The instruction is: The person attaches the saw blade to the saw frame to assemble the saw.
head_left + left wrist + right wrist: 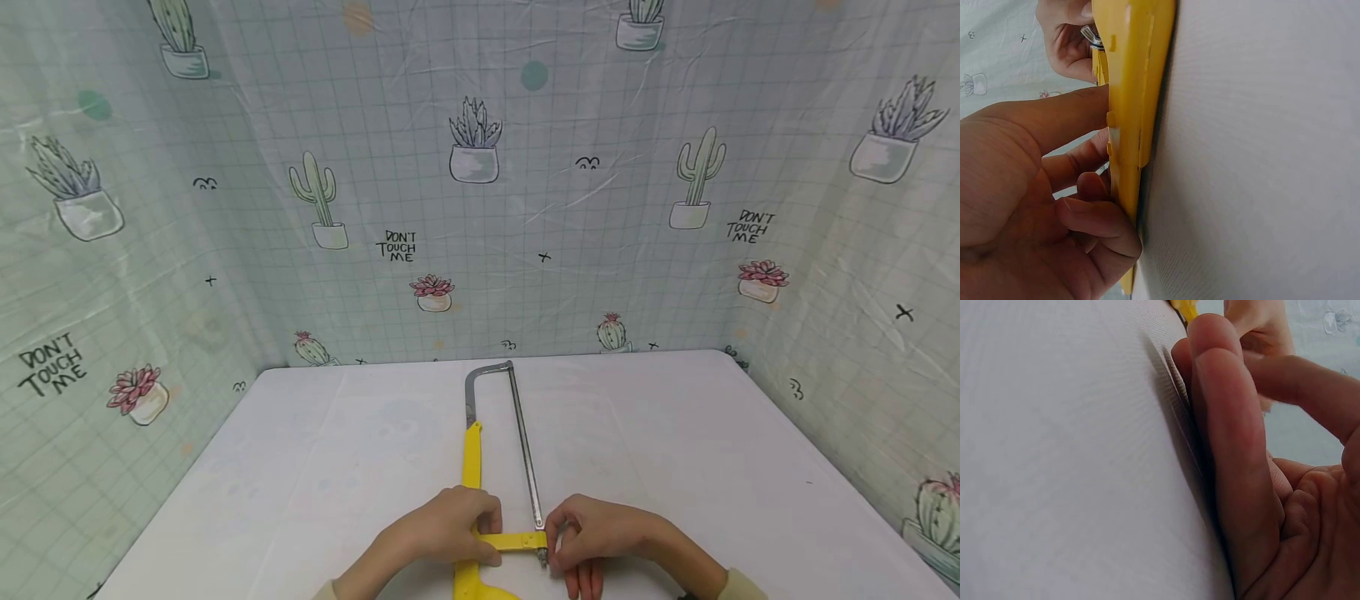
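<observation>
A hacksaw [472, 457] with a yellow frame and grey front bow lies flat on the white table, bow end pointing away. Its blade [527, 450] runs along the right side. My left hand [453, 523] grips the yellow frame where the short cross arm [513, 542] branches off, thumb and fingers around it. At the arm's right end, my right hand [600, 533] has thumb and index finger curled at the metal wing nut [543, 558], pinching there. The wing nut [1091, 37] also shows beside the right fingers in the left wrist view. The yellow handle [480, 587] runs off the bottom edge.
A white-covered table [360, 442] carries the saw. Behind it and on both sides hangs a pale green checked curtain [525, 217] printed with cacti, meeting the table's far edge.
</observation>
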Demonstrator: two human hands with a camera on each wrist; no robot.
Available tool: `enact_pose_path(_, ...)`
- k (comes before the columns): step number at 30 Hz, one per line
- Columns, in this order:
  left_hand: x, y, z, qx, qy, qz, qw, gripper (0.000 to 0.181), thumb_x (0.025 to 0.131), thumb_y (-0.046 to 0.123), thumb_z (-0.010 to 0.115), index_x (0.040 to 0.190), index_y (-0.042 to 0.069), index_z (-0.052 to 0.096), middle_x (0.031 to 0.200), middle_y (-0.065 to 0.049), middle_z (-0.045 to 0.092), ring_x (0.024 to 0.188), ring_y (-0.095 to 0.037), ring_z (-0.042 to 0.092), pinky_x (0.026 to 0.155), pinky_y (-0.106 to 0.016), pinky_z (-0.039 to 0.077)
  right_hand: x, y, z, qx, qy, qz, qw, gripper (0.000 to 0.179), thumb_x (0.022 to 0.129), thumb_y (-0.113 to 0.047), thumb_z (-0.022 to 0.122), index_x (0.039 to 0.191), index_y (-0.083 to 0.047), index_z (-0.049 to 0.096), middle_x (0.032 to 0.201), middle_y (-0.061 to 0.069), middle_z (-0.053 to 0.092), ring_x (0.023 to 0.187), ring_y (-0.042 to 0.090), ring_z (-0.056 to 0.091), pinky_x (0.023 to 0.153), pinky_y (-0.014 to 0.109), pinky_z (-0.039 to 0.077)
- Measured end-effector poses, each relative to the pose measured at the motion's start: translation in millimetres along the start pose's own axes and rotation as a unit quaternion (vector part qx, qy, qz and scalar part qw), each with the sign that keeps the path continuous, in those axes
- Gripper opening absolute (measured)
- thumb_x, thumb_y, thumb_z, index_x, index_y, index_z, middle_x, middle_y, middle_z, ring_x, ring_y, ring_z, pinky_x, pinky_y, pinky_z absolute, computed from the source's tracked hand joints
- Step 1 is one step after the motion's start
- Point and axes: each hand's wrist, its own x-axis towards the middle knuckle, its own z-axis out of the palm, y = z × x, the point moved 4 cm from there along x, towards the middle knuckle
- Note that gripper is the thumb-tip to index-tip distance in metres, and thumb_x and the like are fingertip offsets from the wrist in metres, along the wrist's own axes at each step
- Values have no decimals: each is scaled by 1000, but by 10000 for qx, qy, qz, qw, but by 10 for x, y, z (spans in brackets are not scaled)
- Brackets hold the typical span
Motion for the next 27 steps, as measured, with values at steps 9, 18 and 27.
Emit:
enact_pose_path(9,2,-3,-2,-62,3,-43,10000,23,79,27,88,84,25,66,79,12,61,70,-4,51,66,-22,44,11,-22,0,-172,259,205,9993,19,98,-28,68,96,-10,66,65,-3,73,48,4,67,48,17,50)
enact_pose_path(18,2,2,0,-49,-10,32,10000,23,80,27,88,85,25,66,79,13,61,69,-3,51,66,-21,45,8,-22,-1,-49,125,156,9998,17,99,-26,66,97,-9,66,67,-2,74,49,4,67,48,18,50)
enact_pose_path(27,-2,11,8,-31,-2,22,10000,23,80,27,88,84,25,66,79,13,62,70,-3,52,66,-21,45,-4,-21,-1,17,-9,116,9999,14,99,-24,65,99,-10,65,69,-2,75,51,3,67,50,18,51)
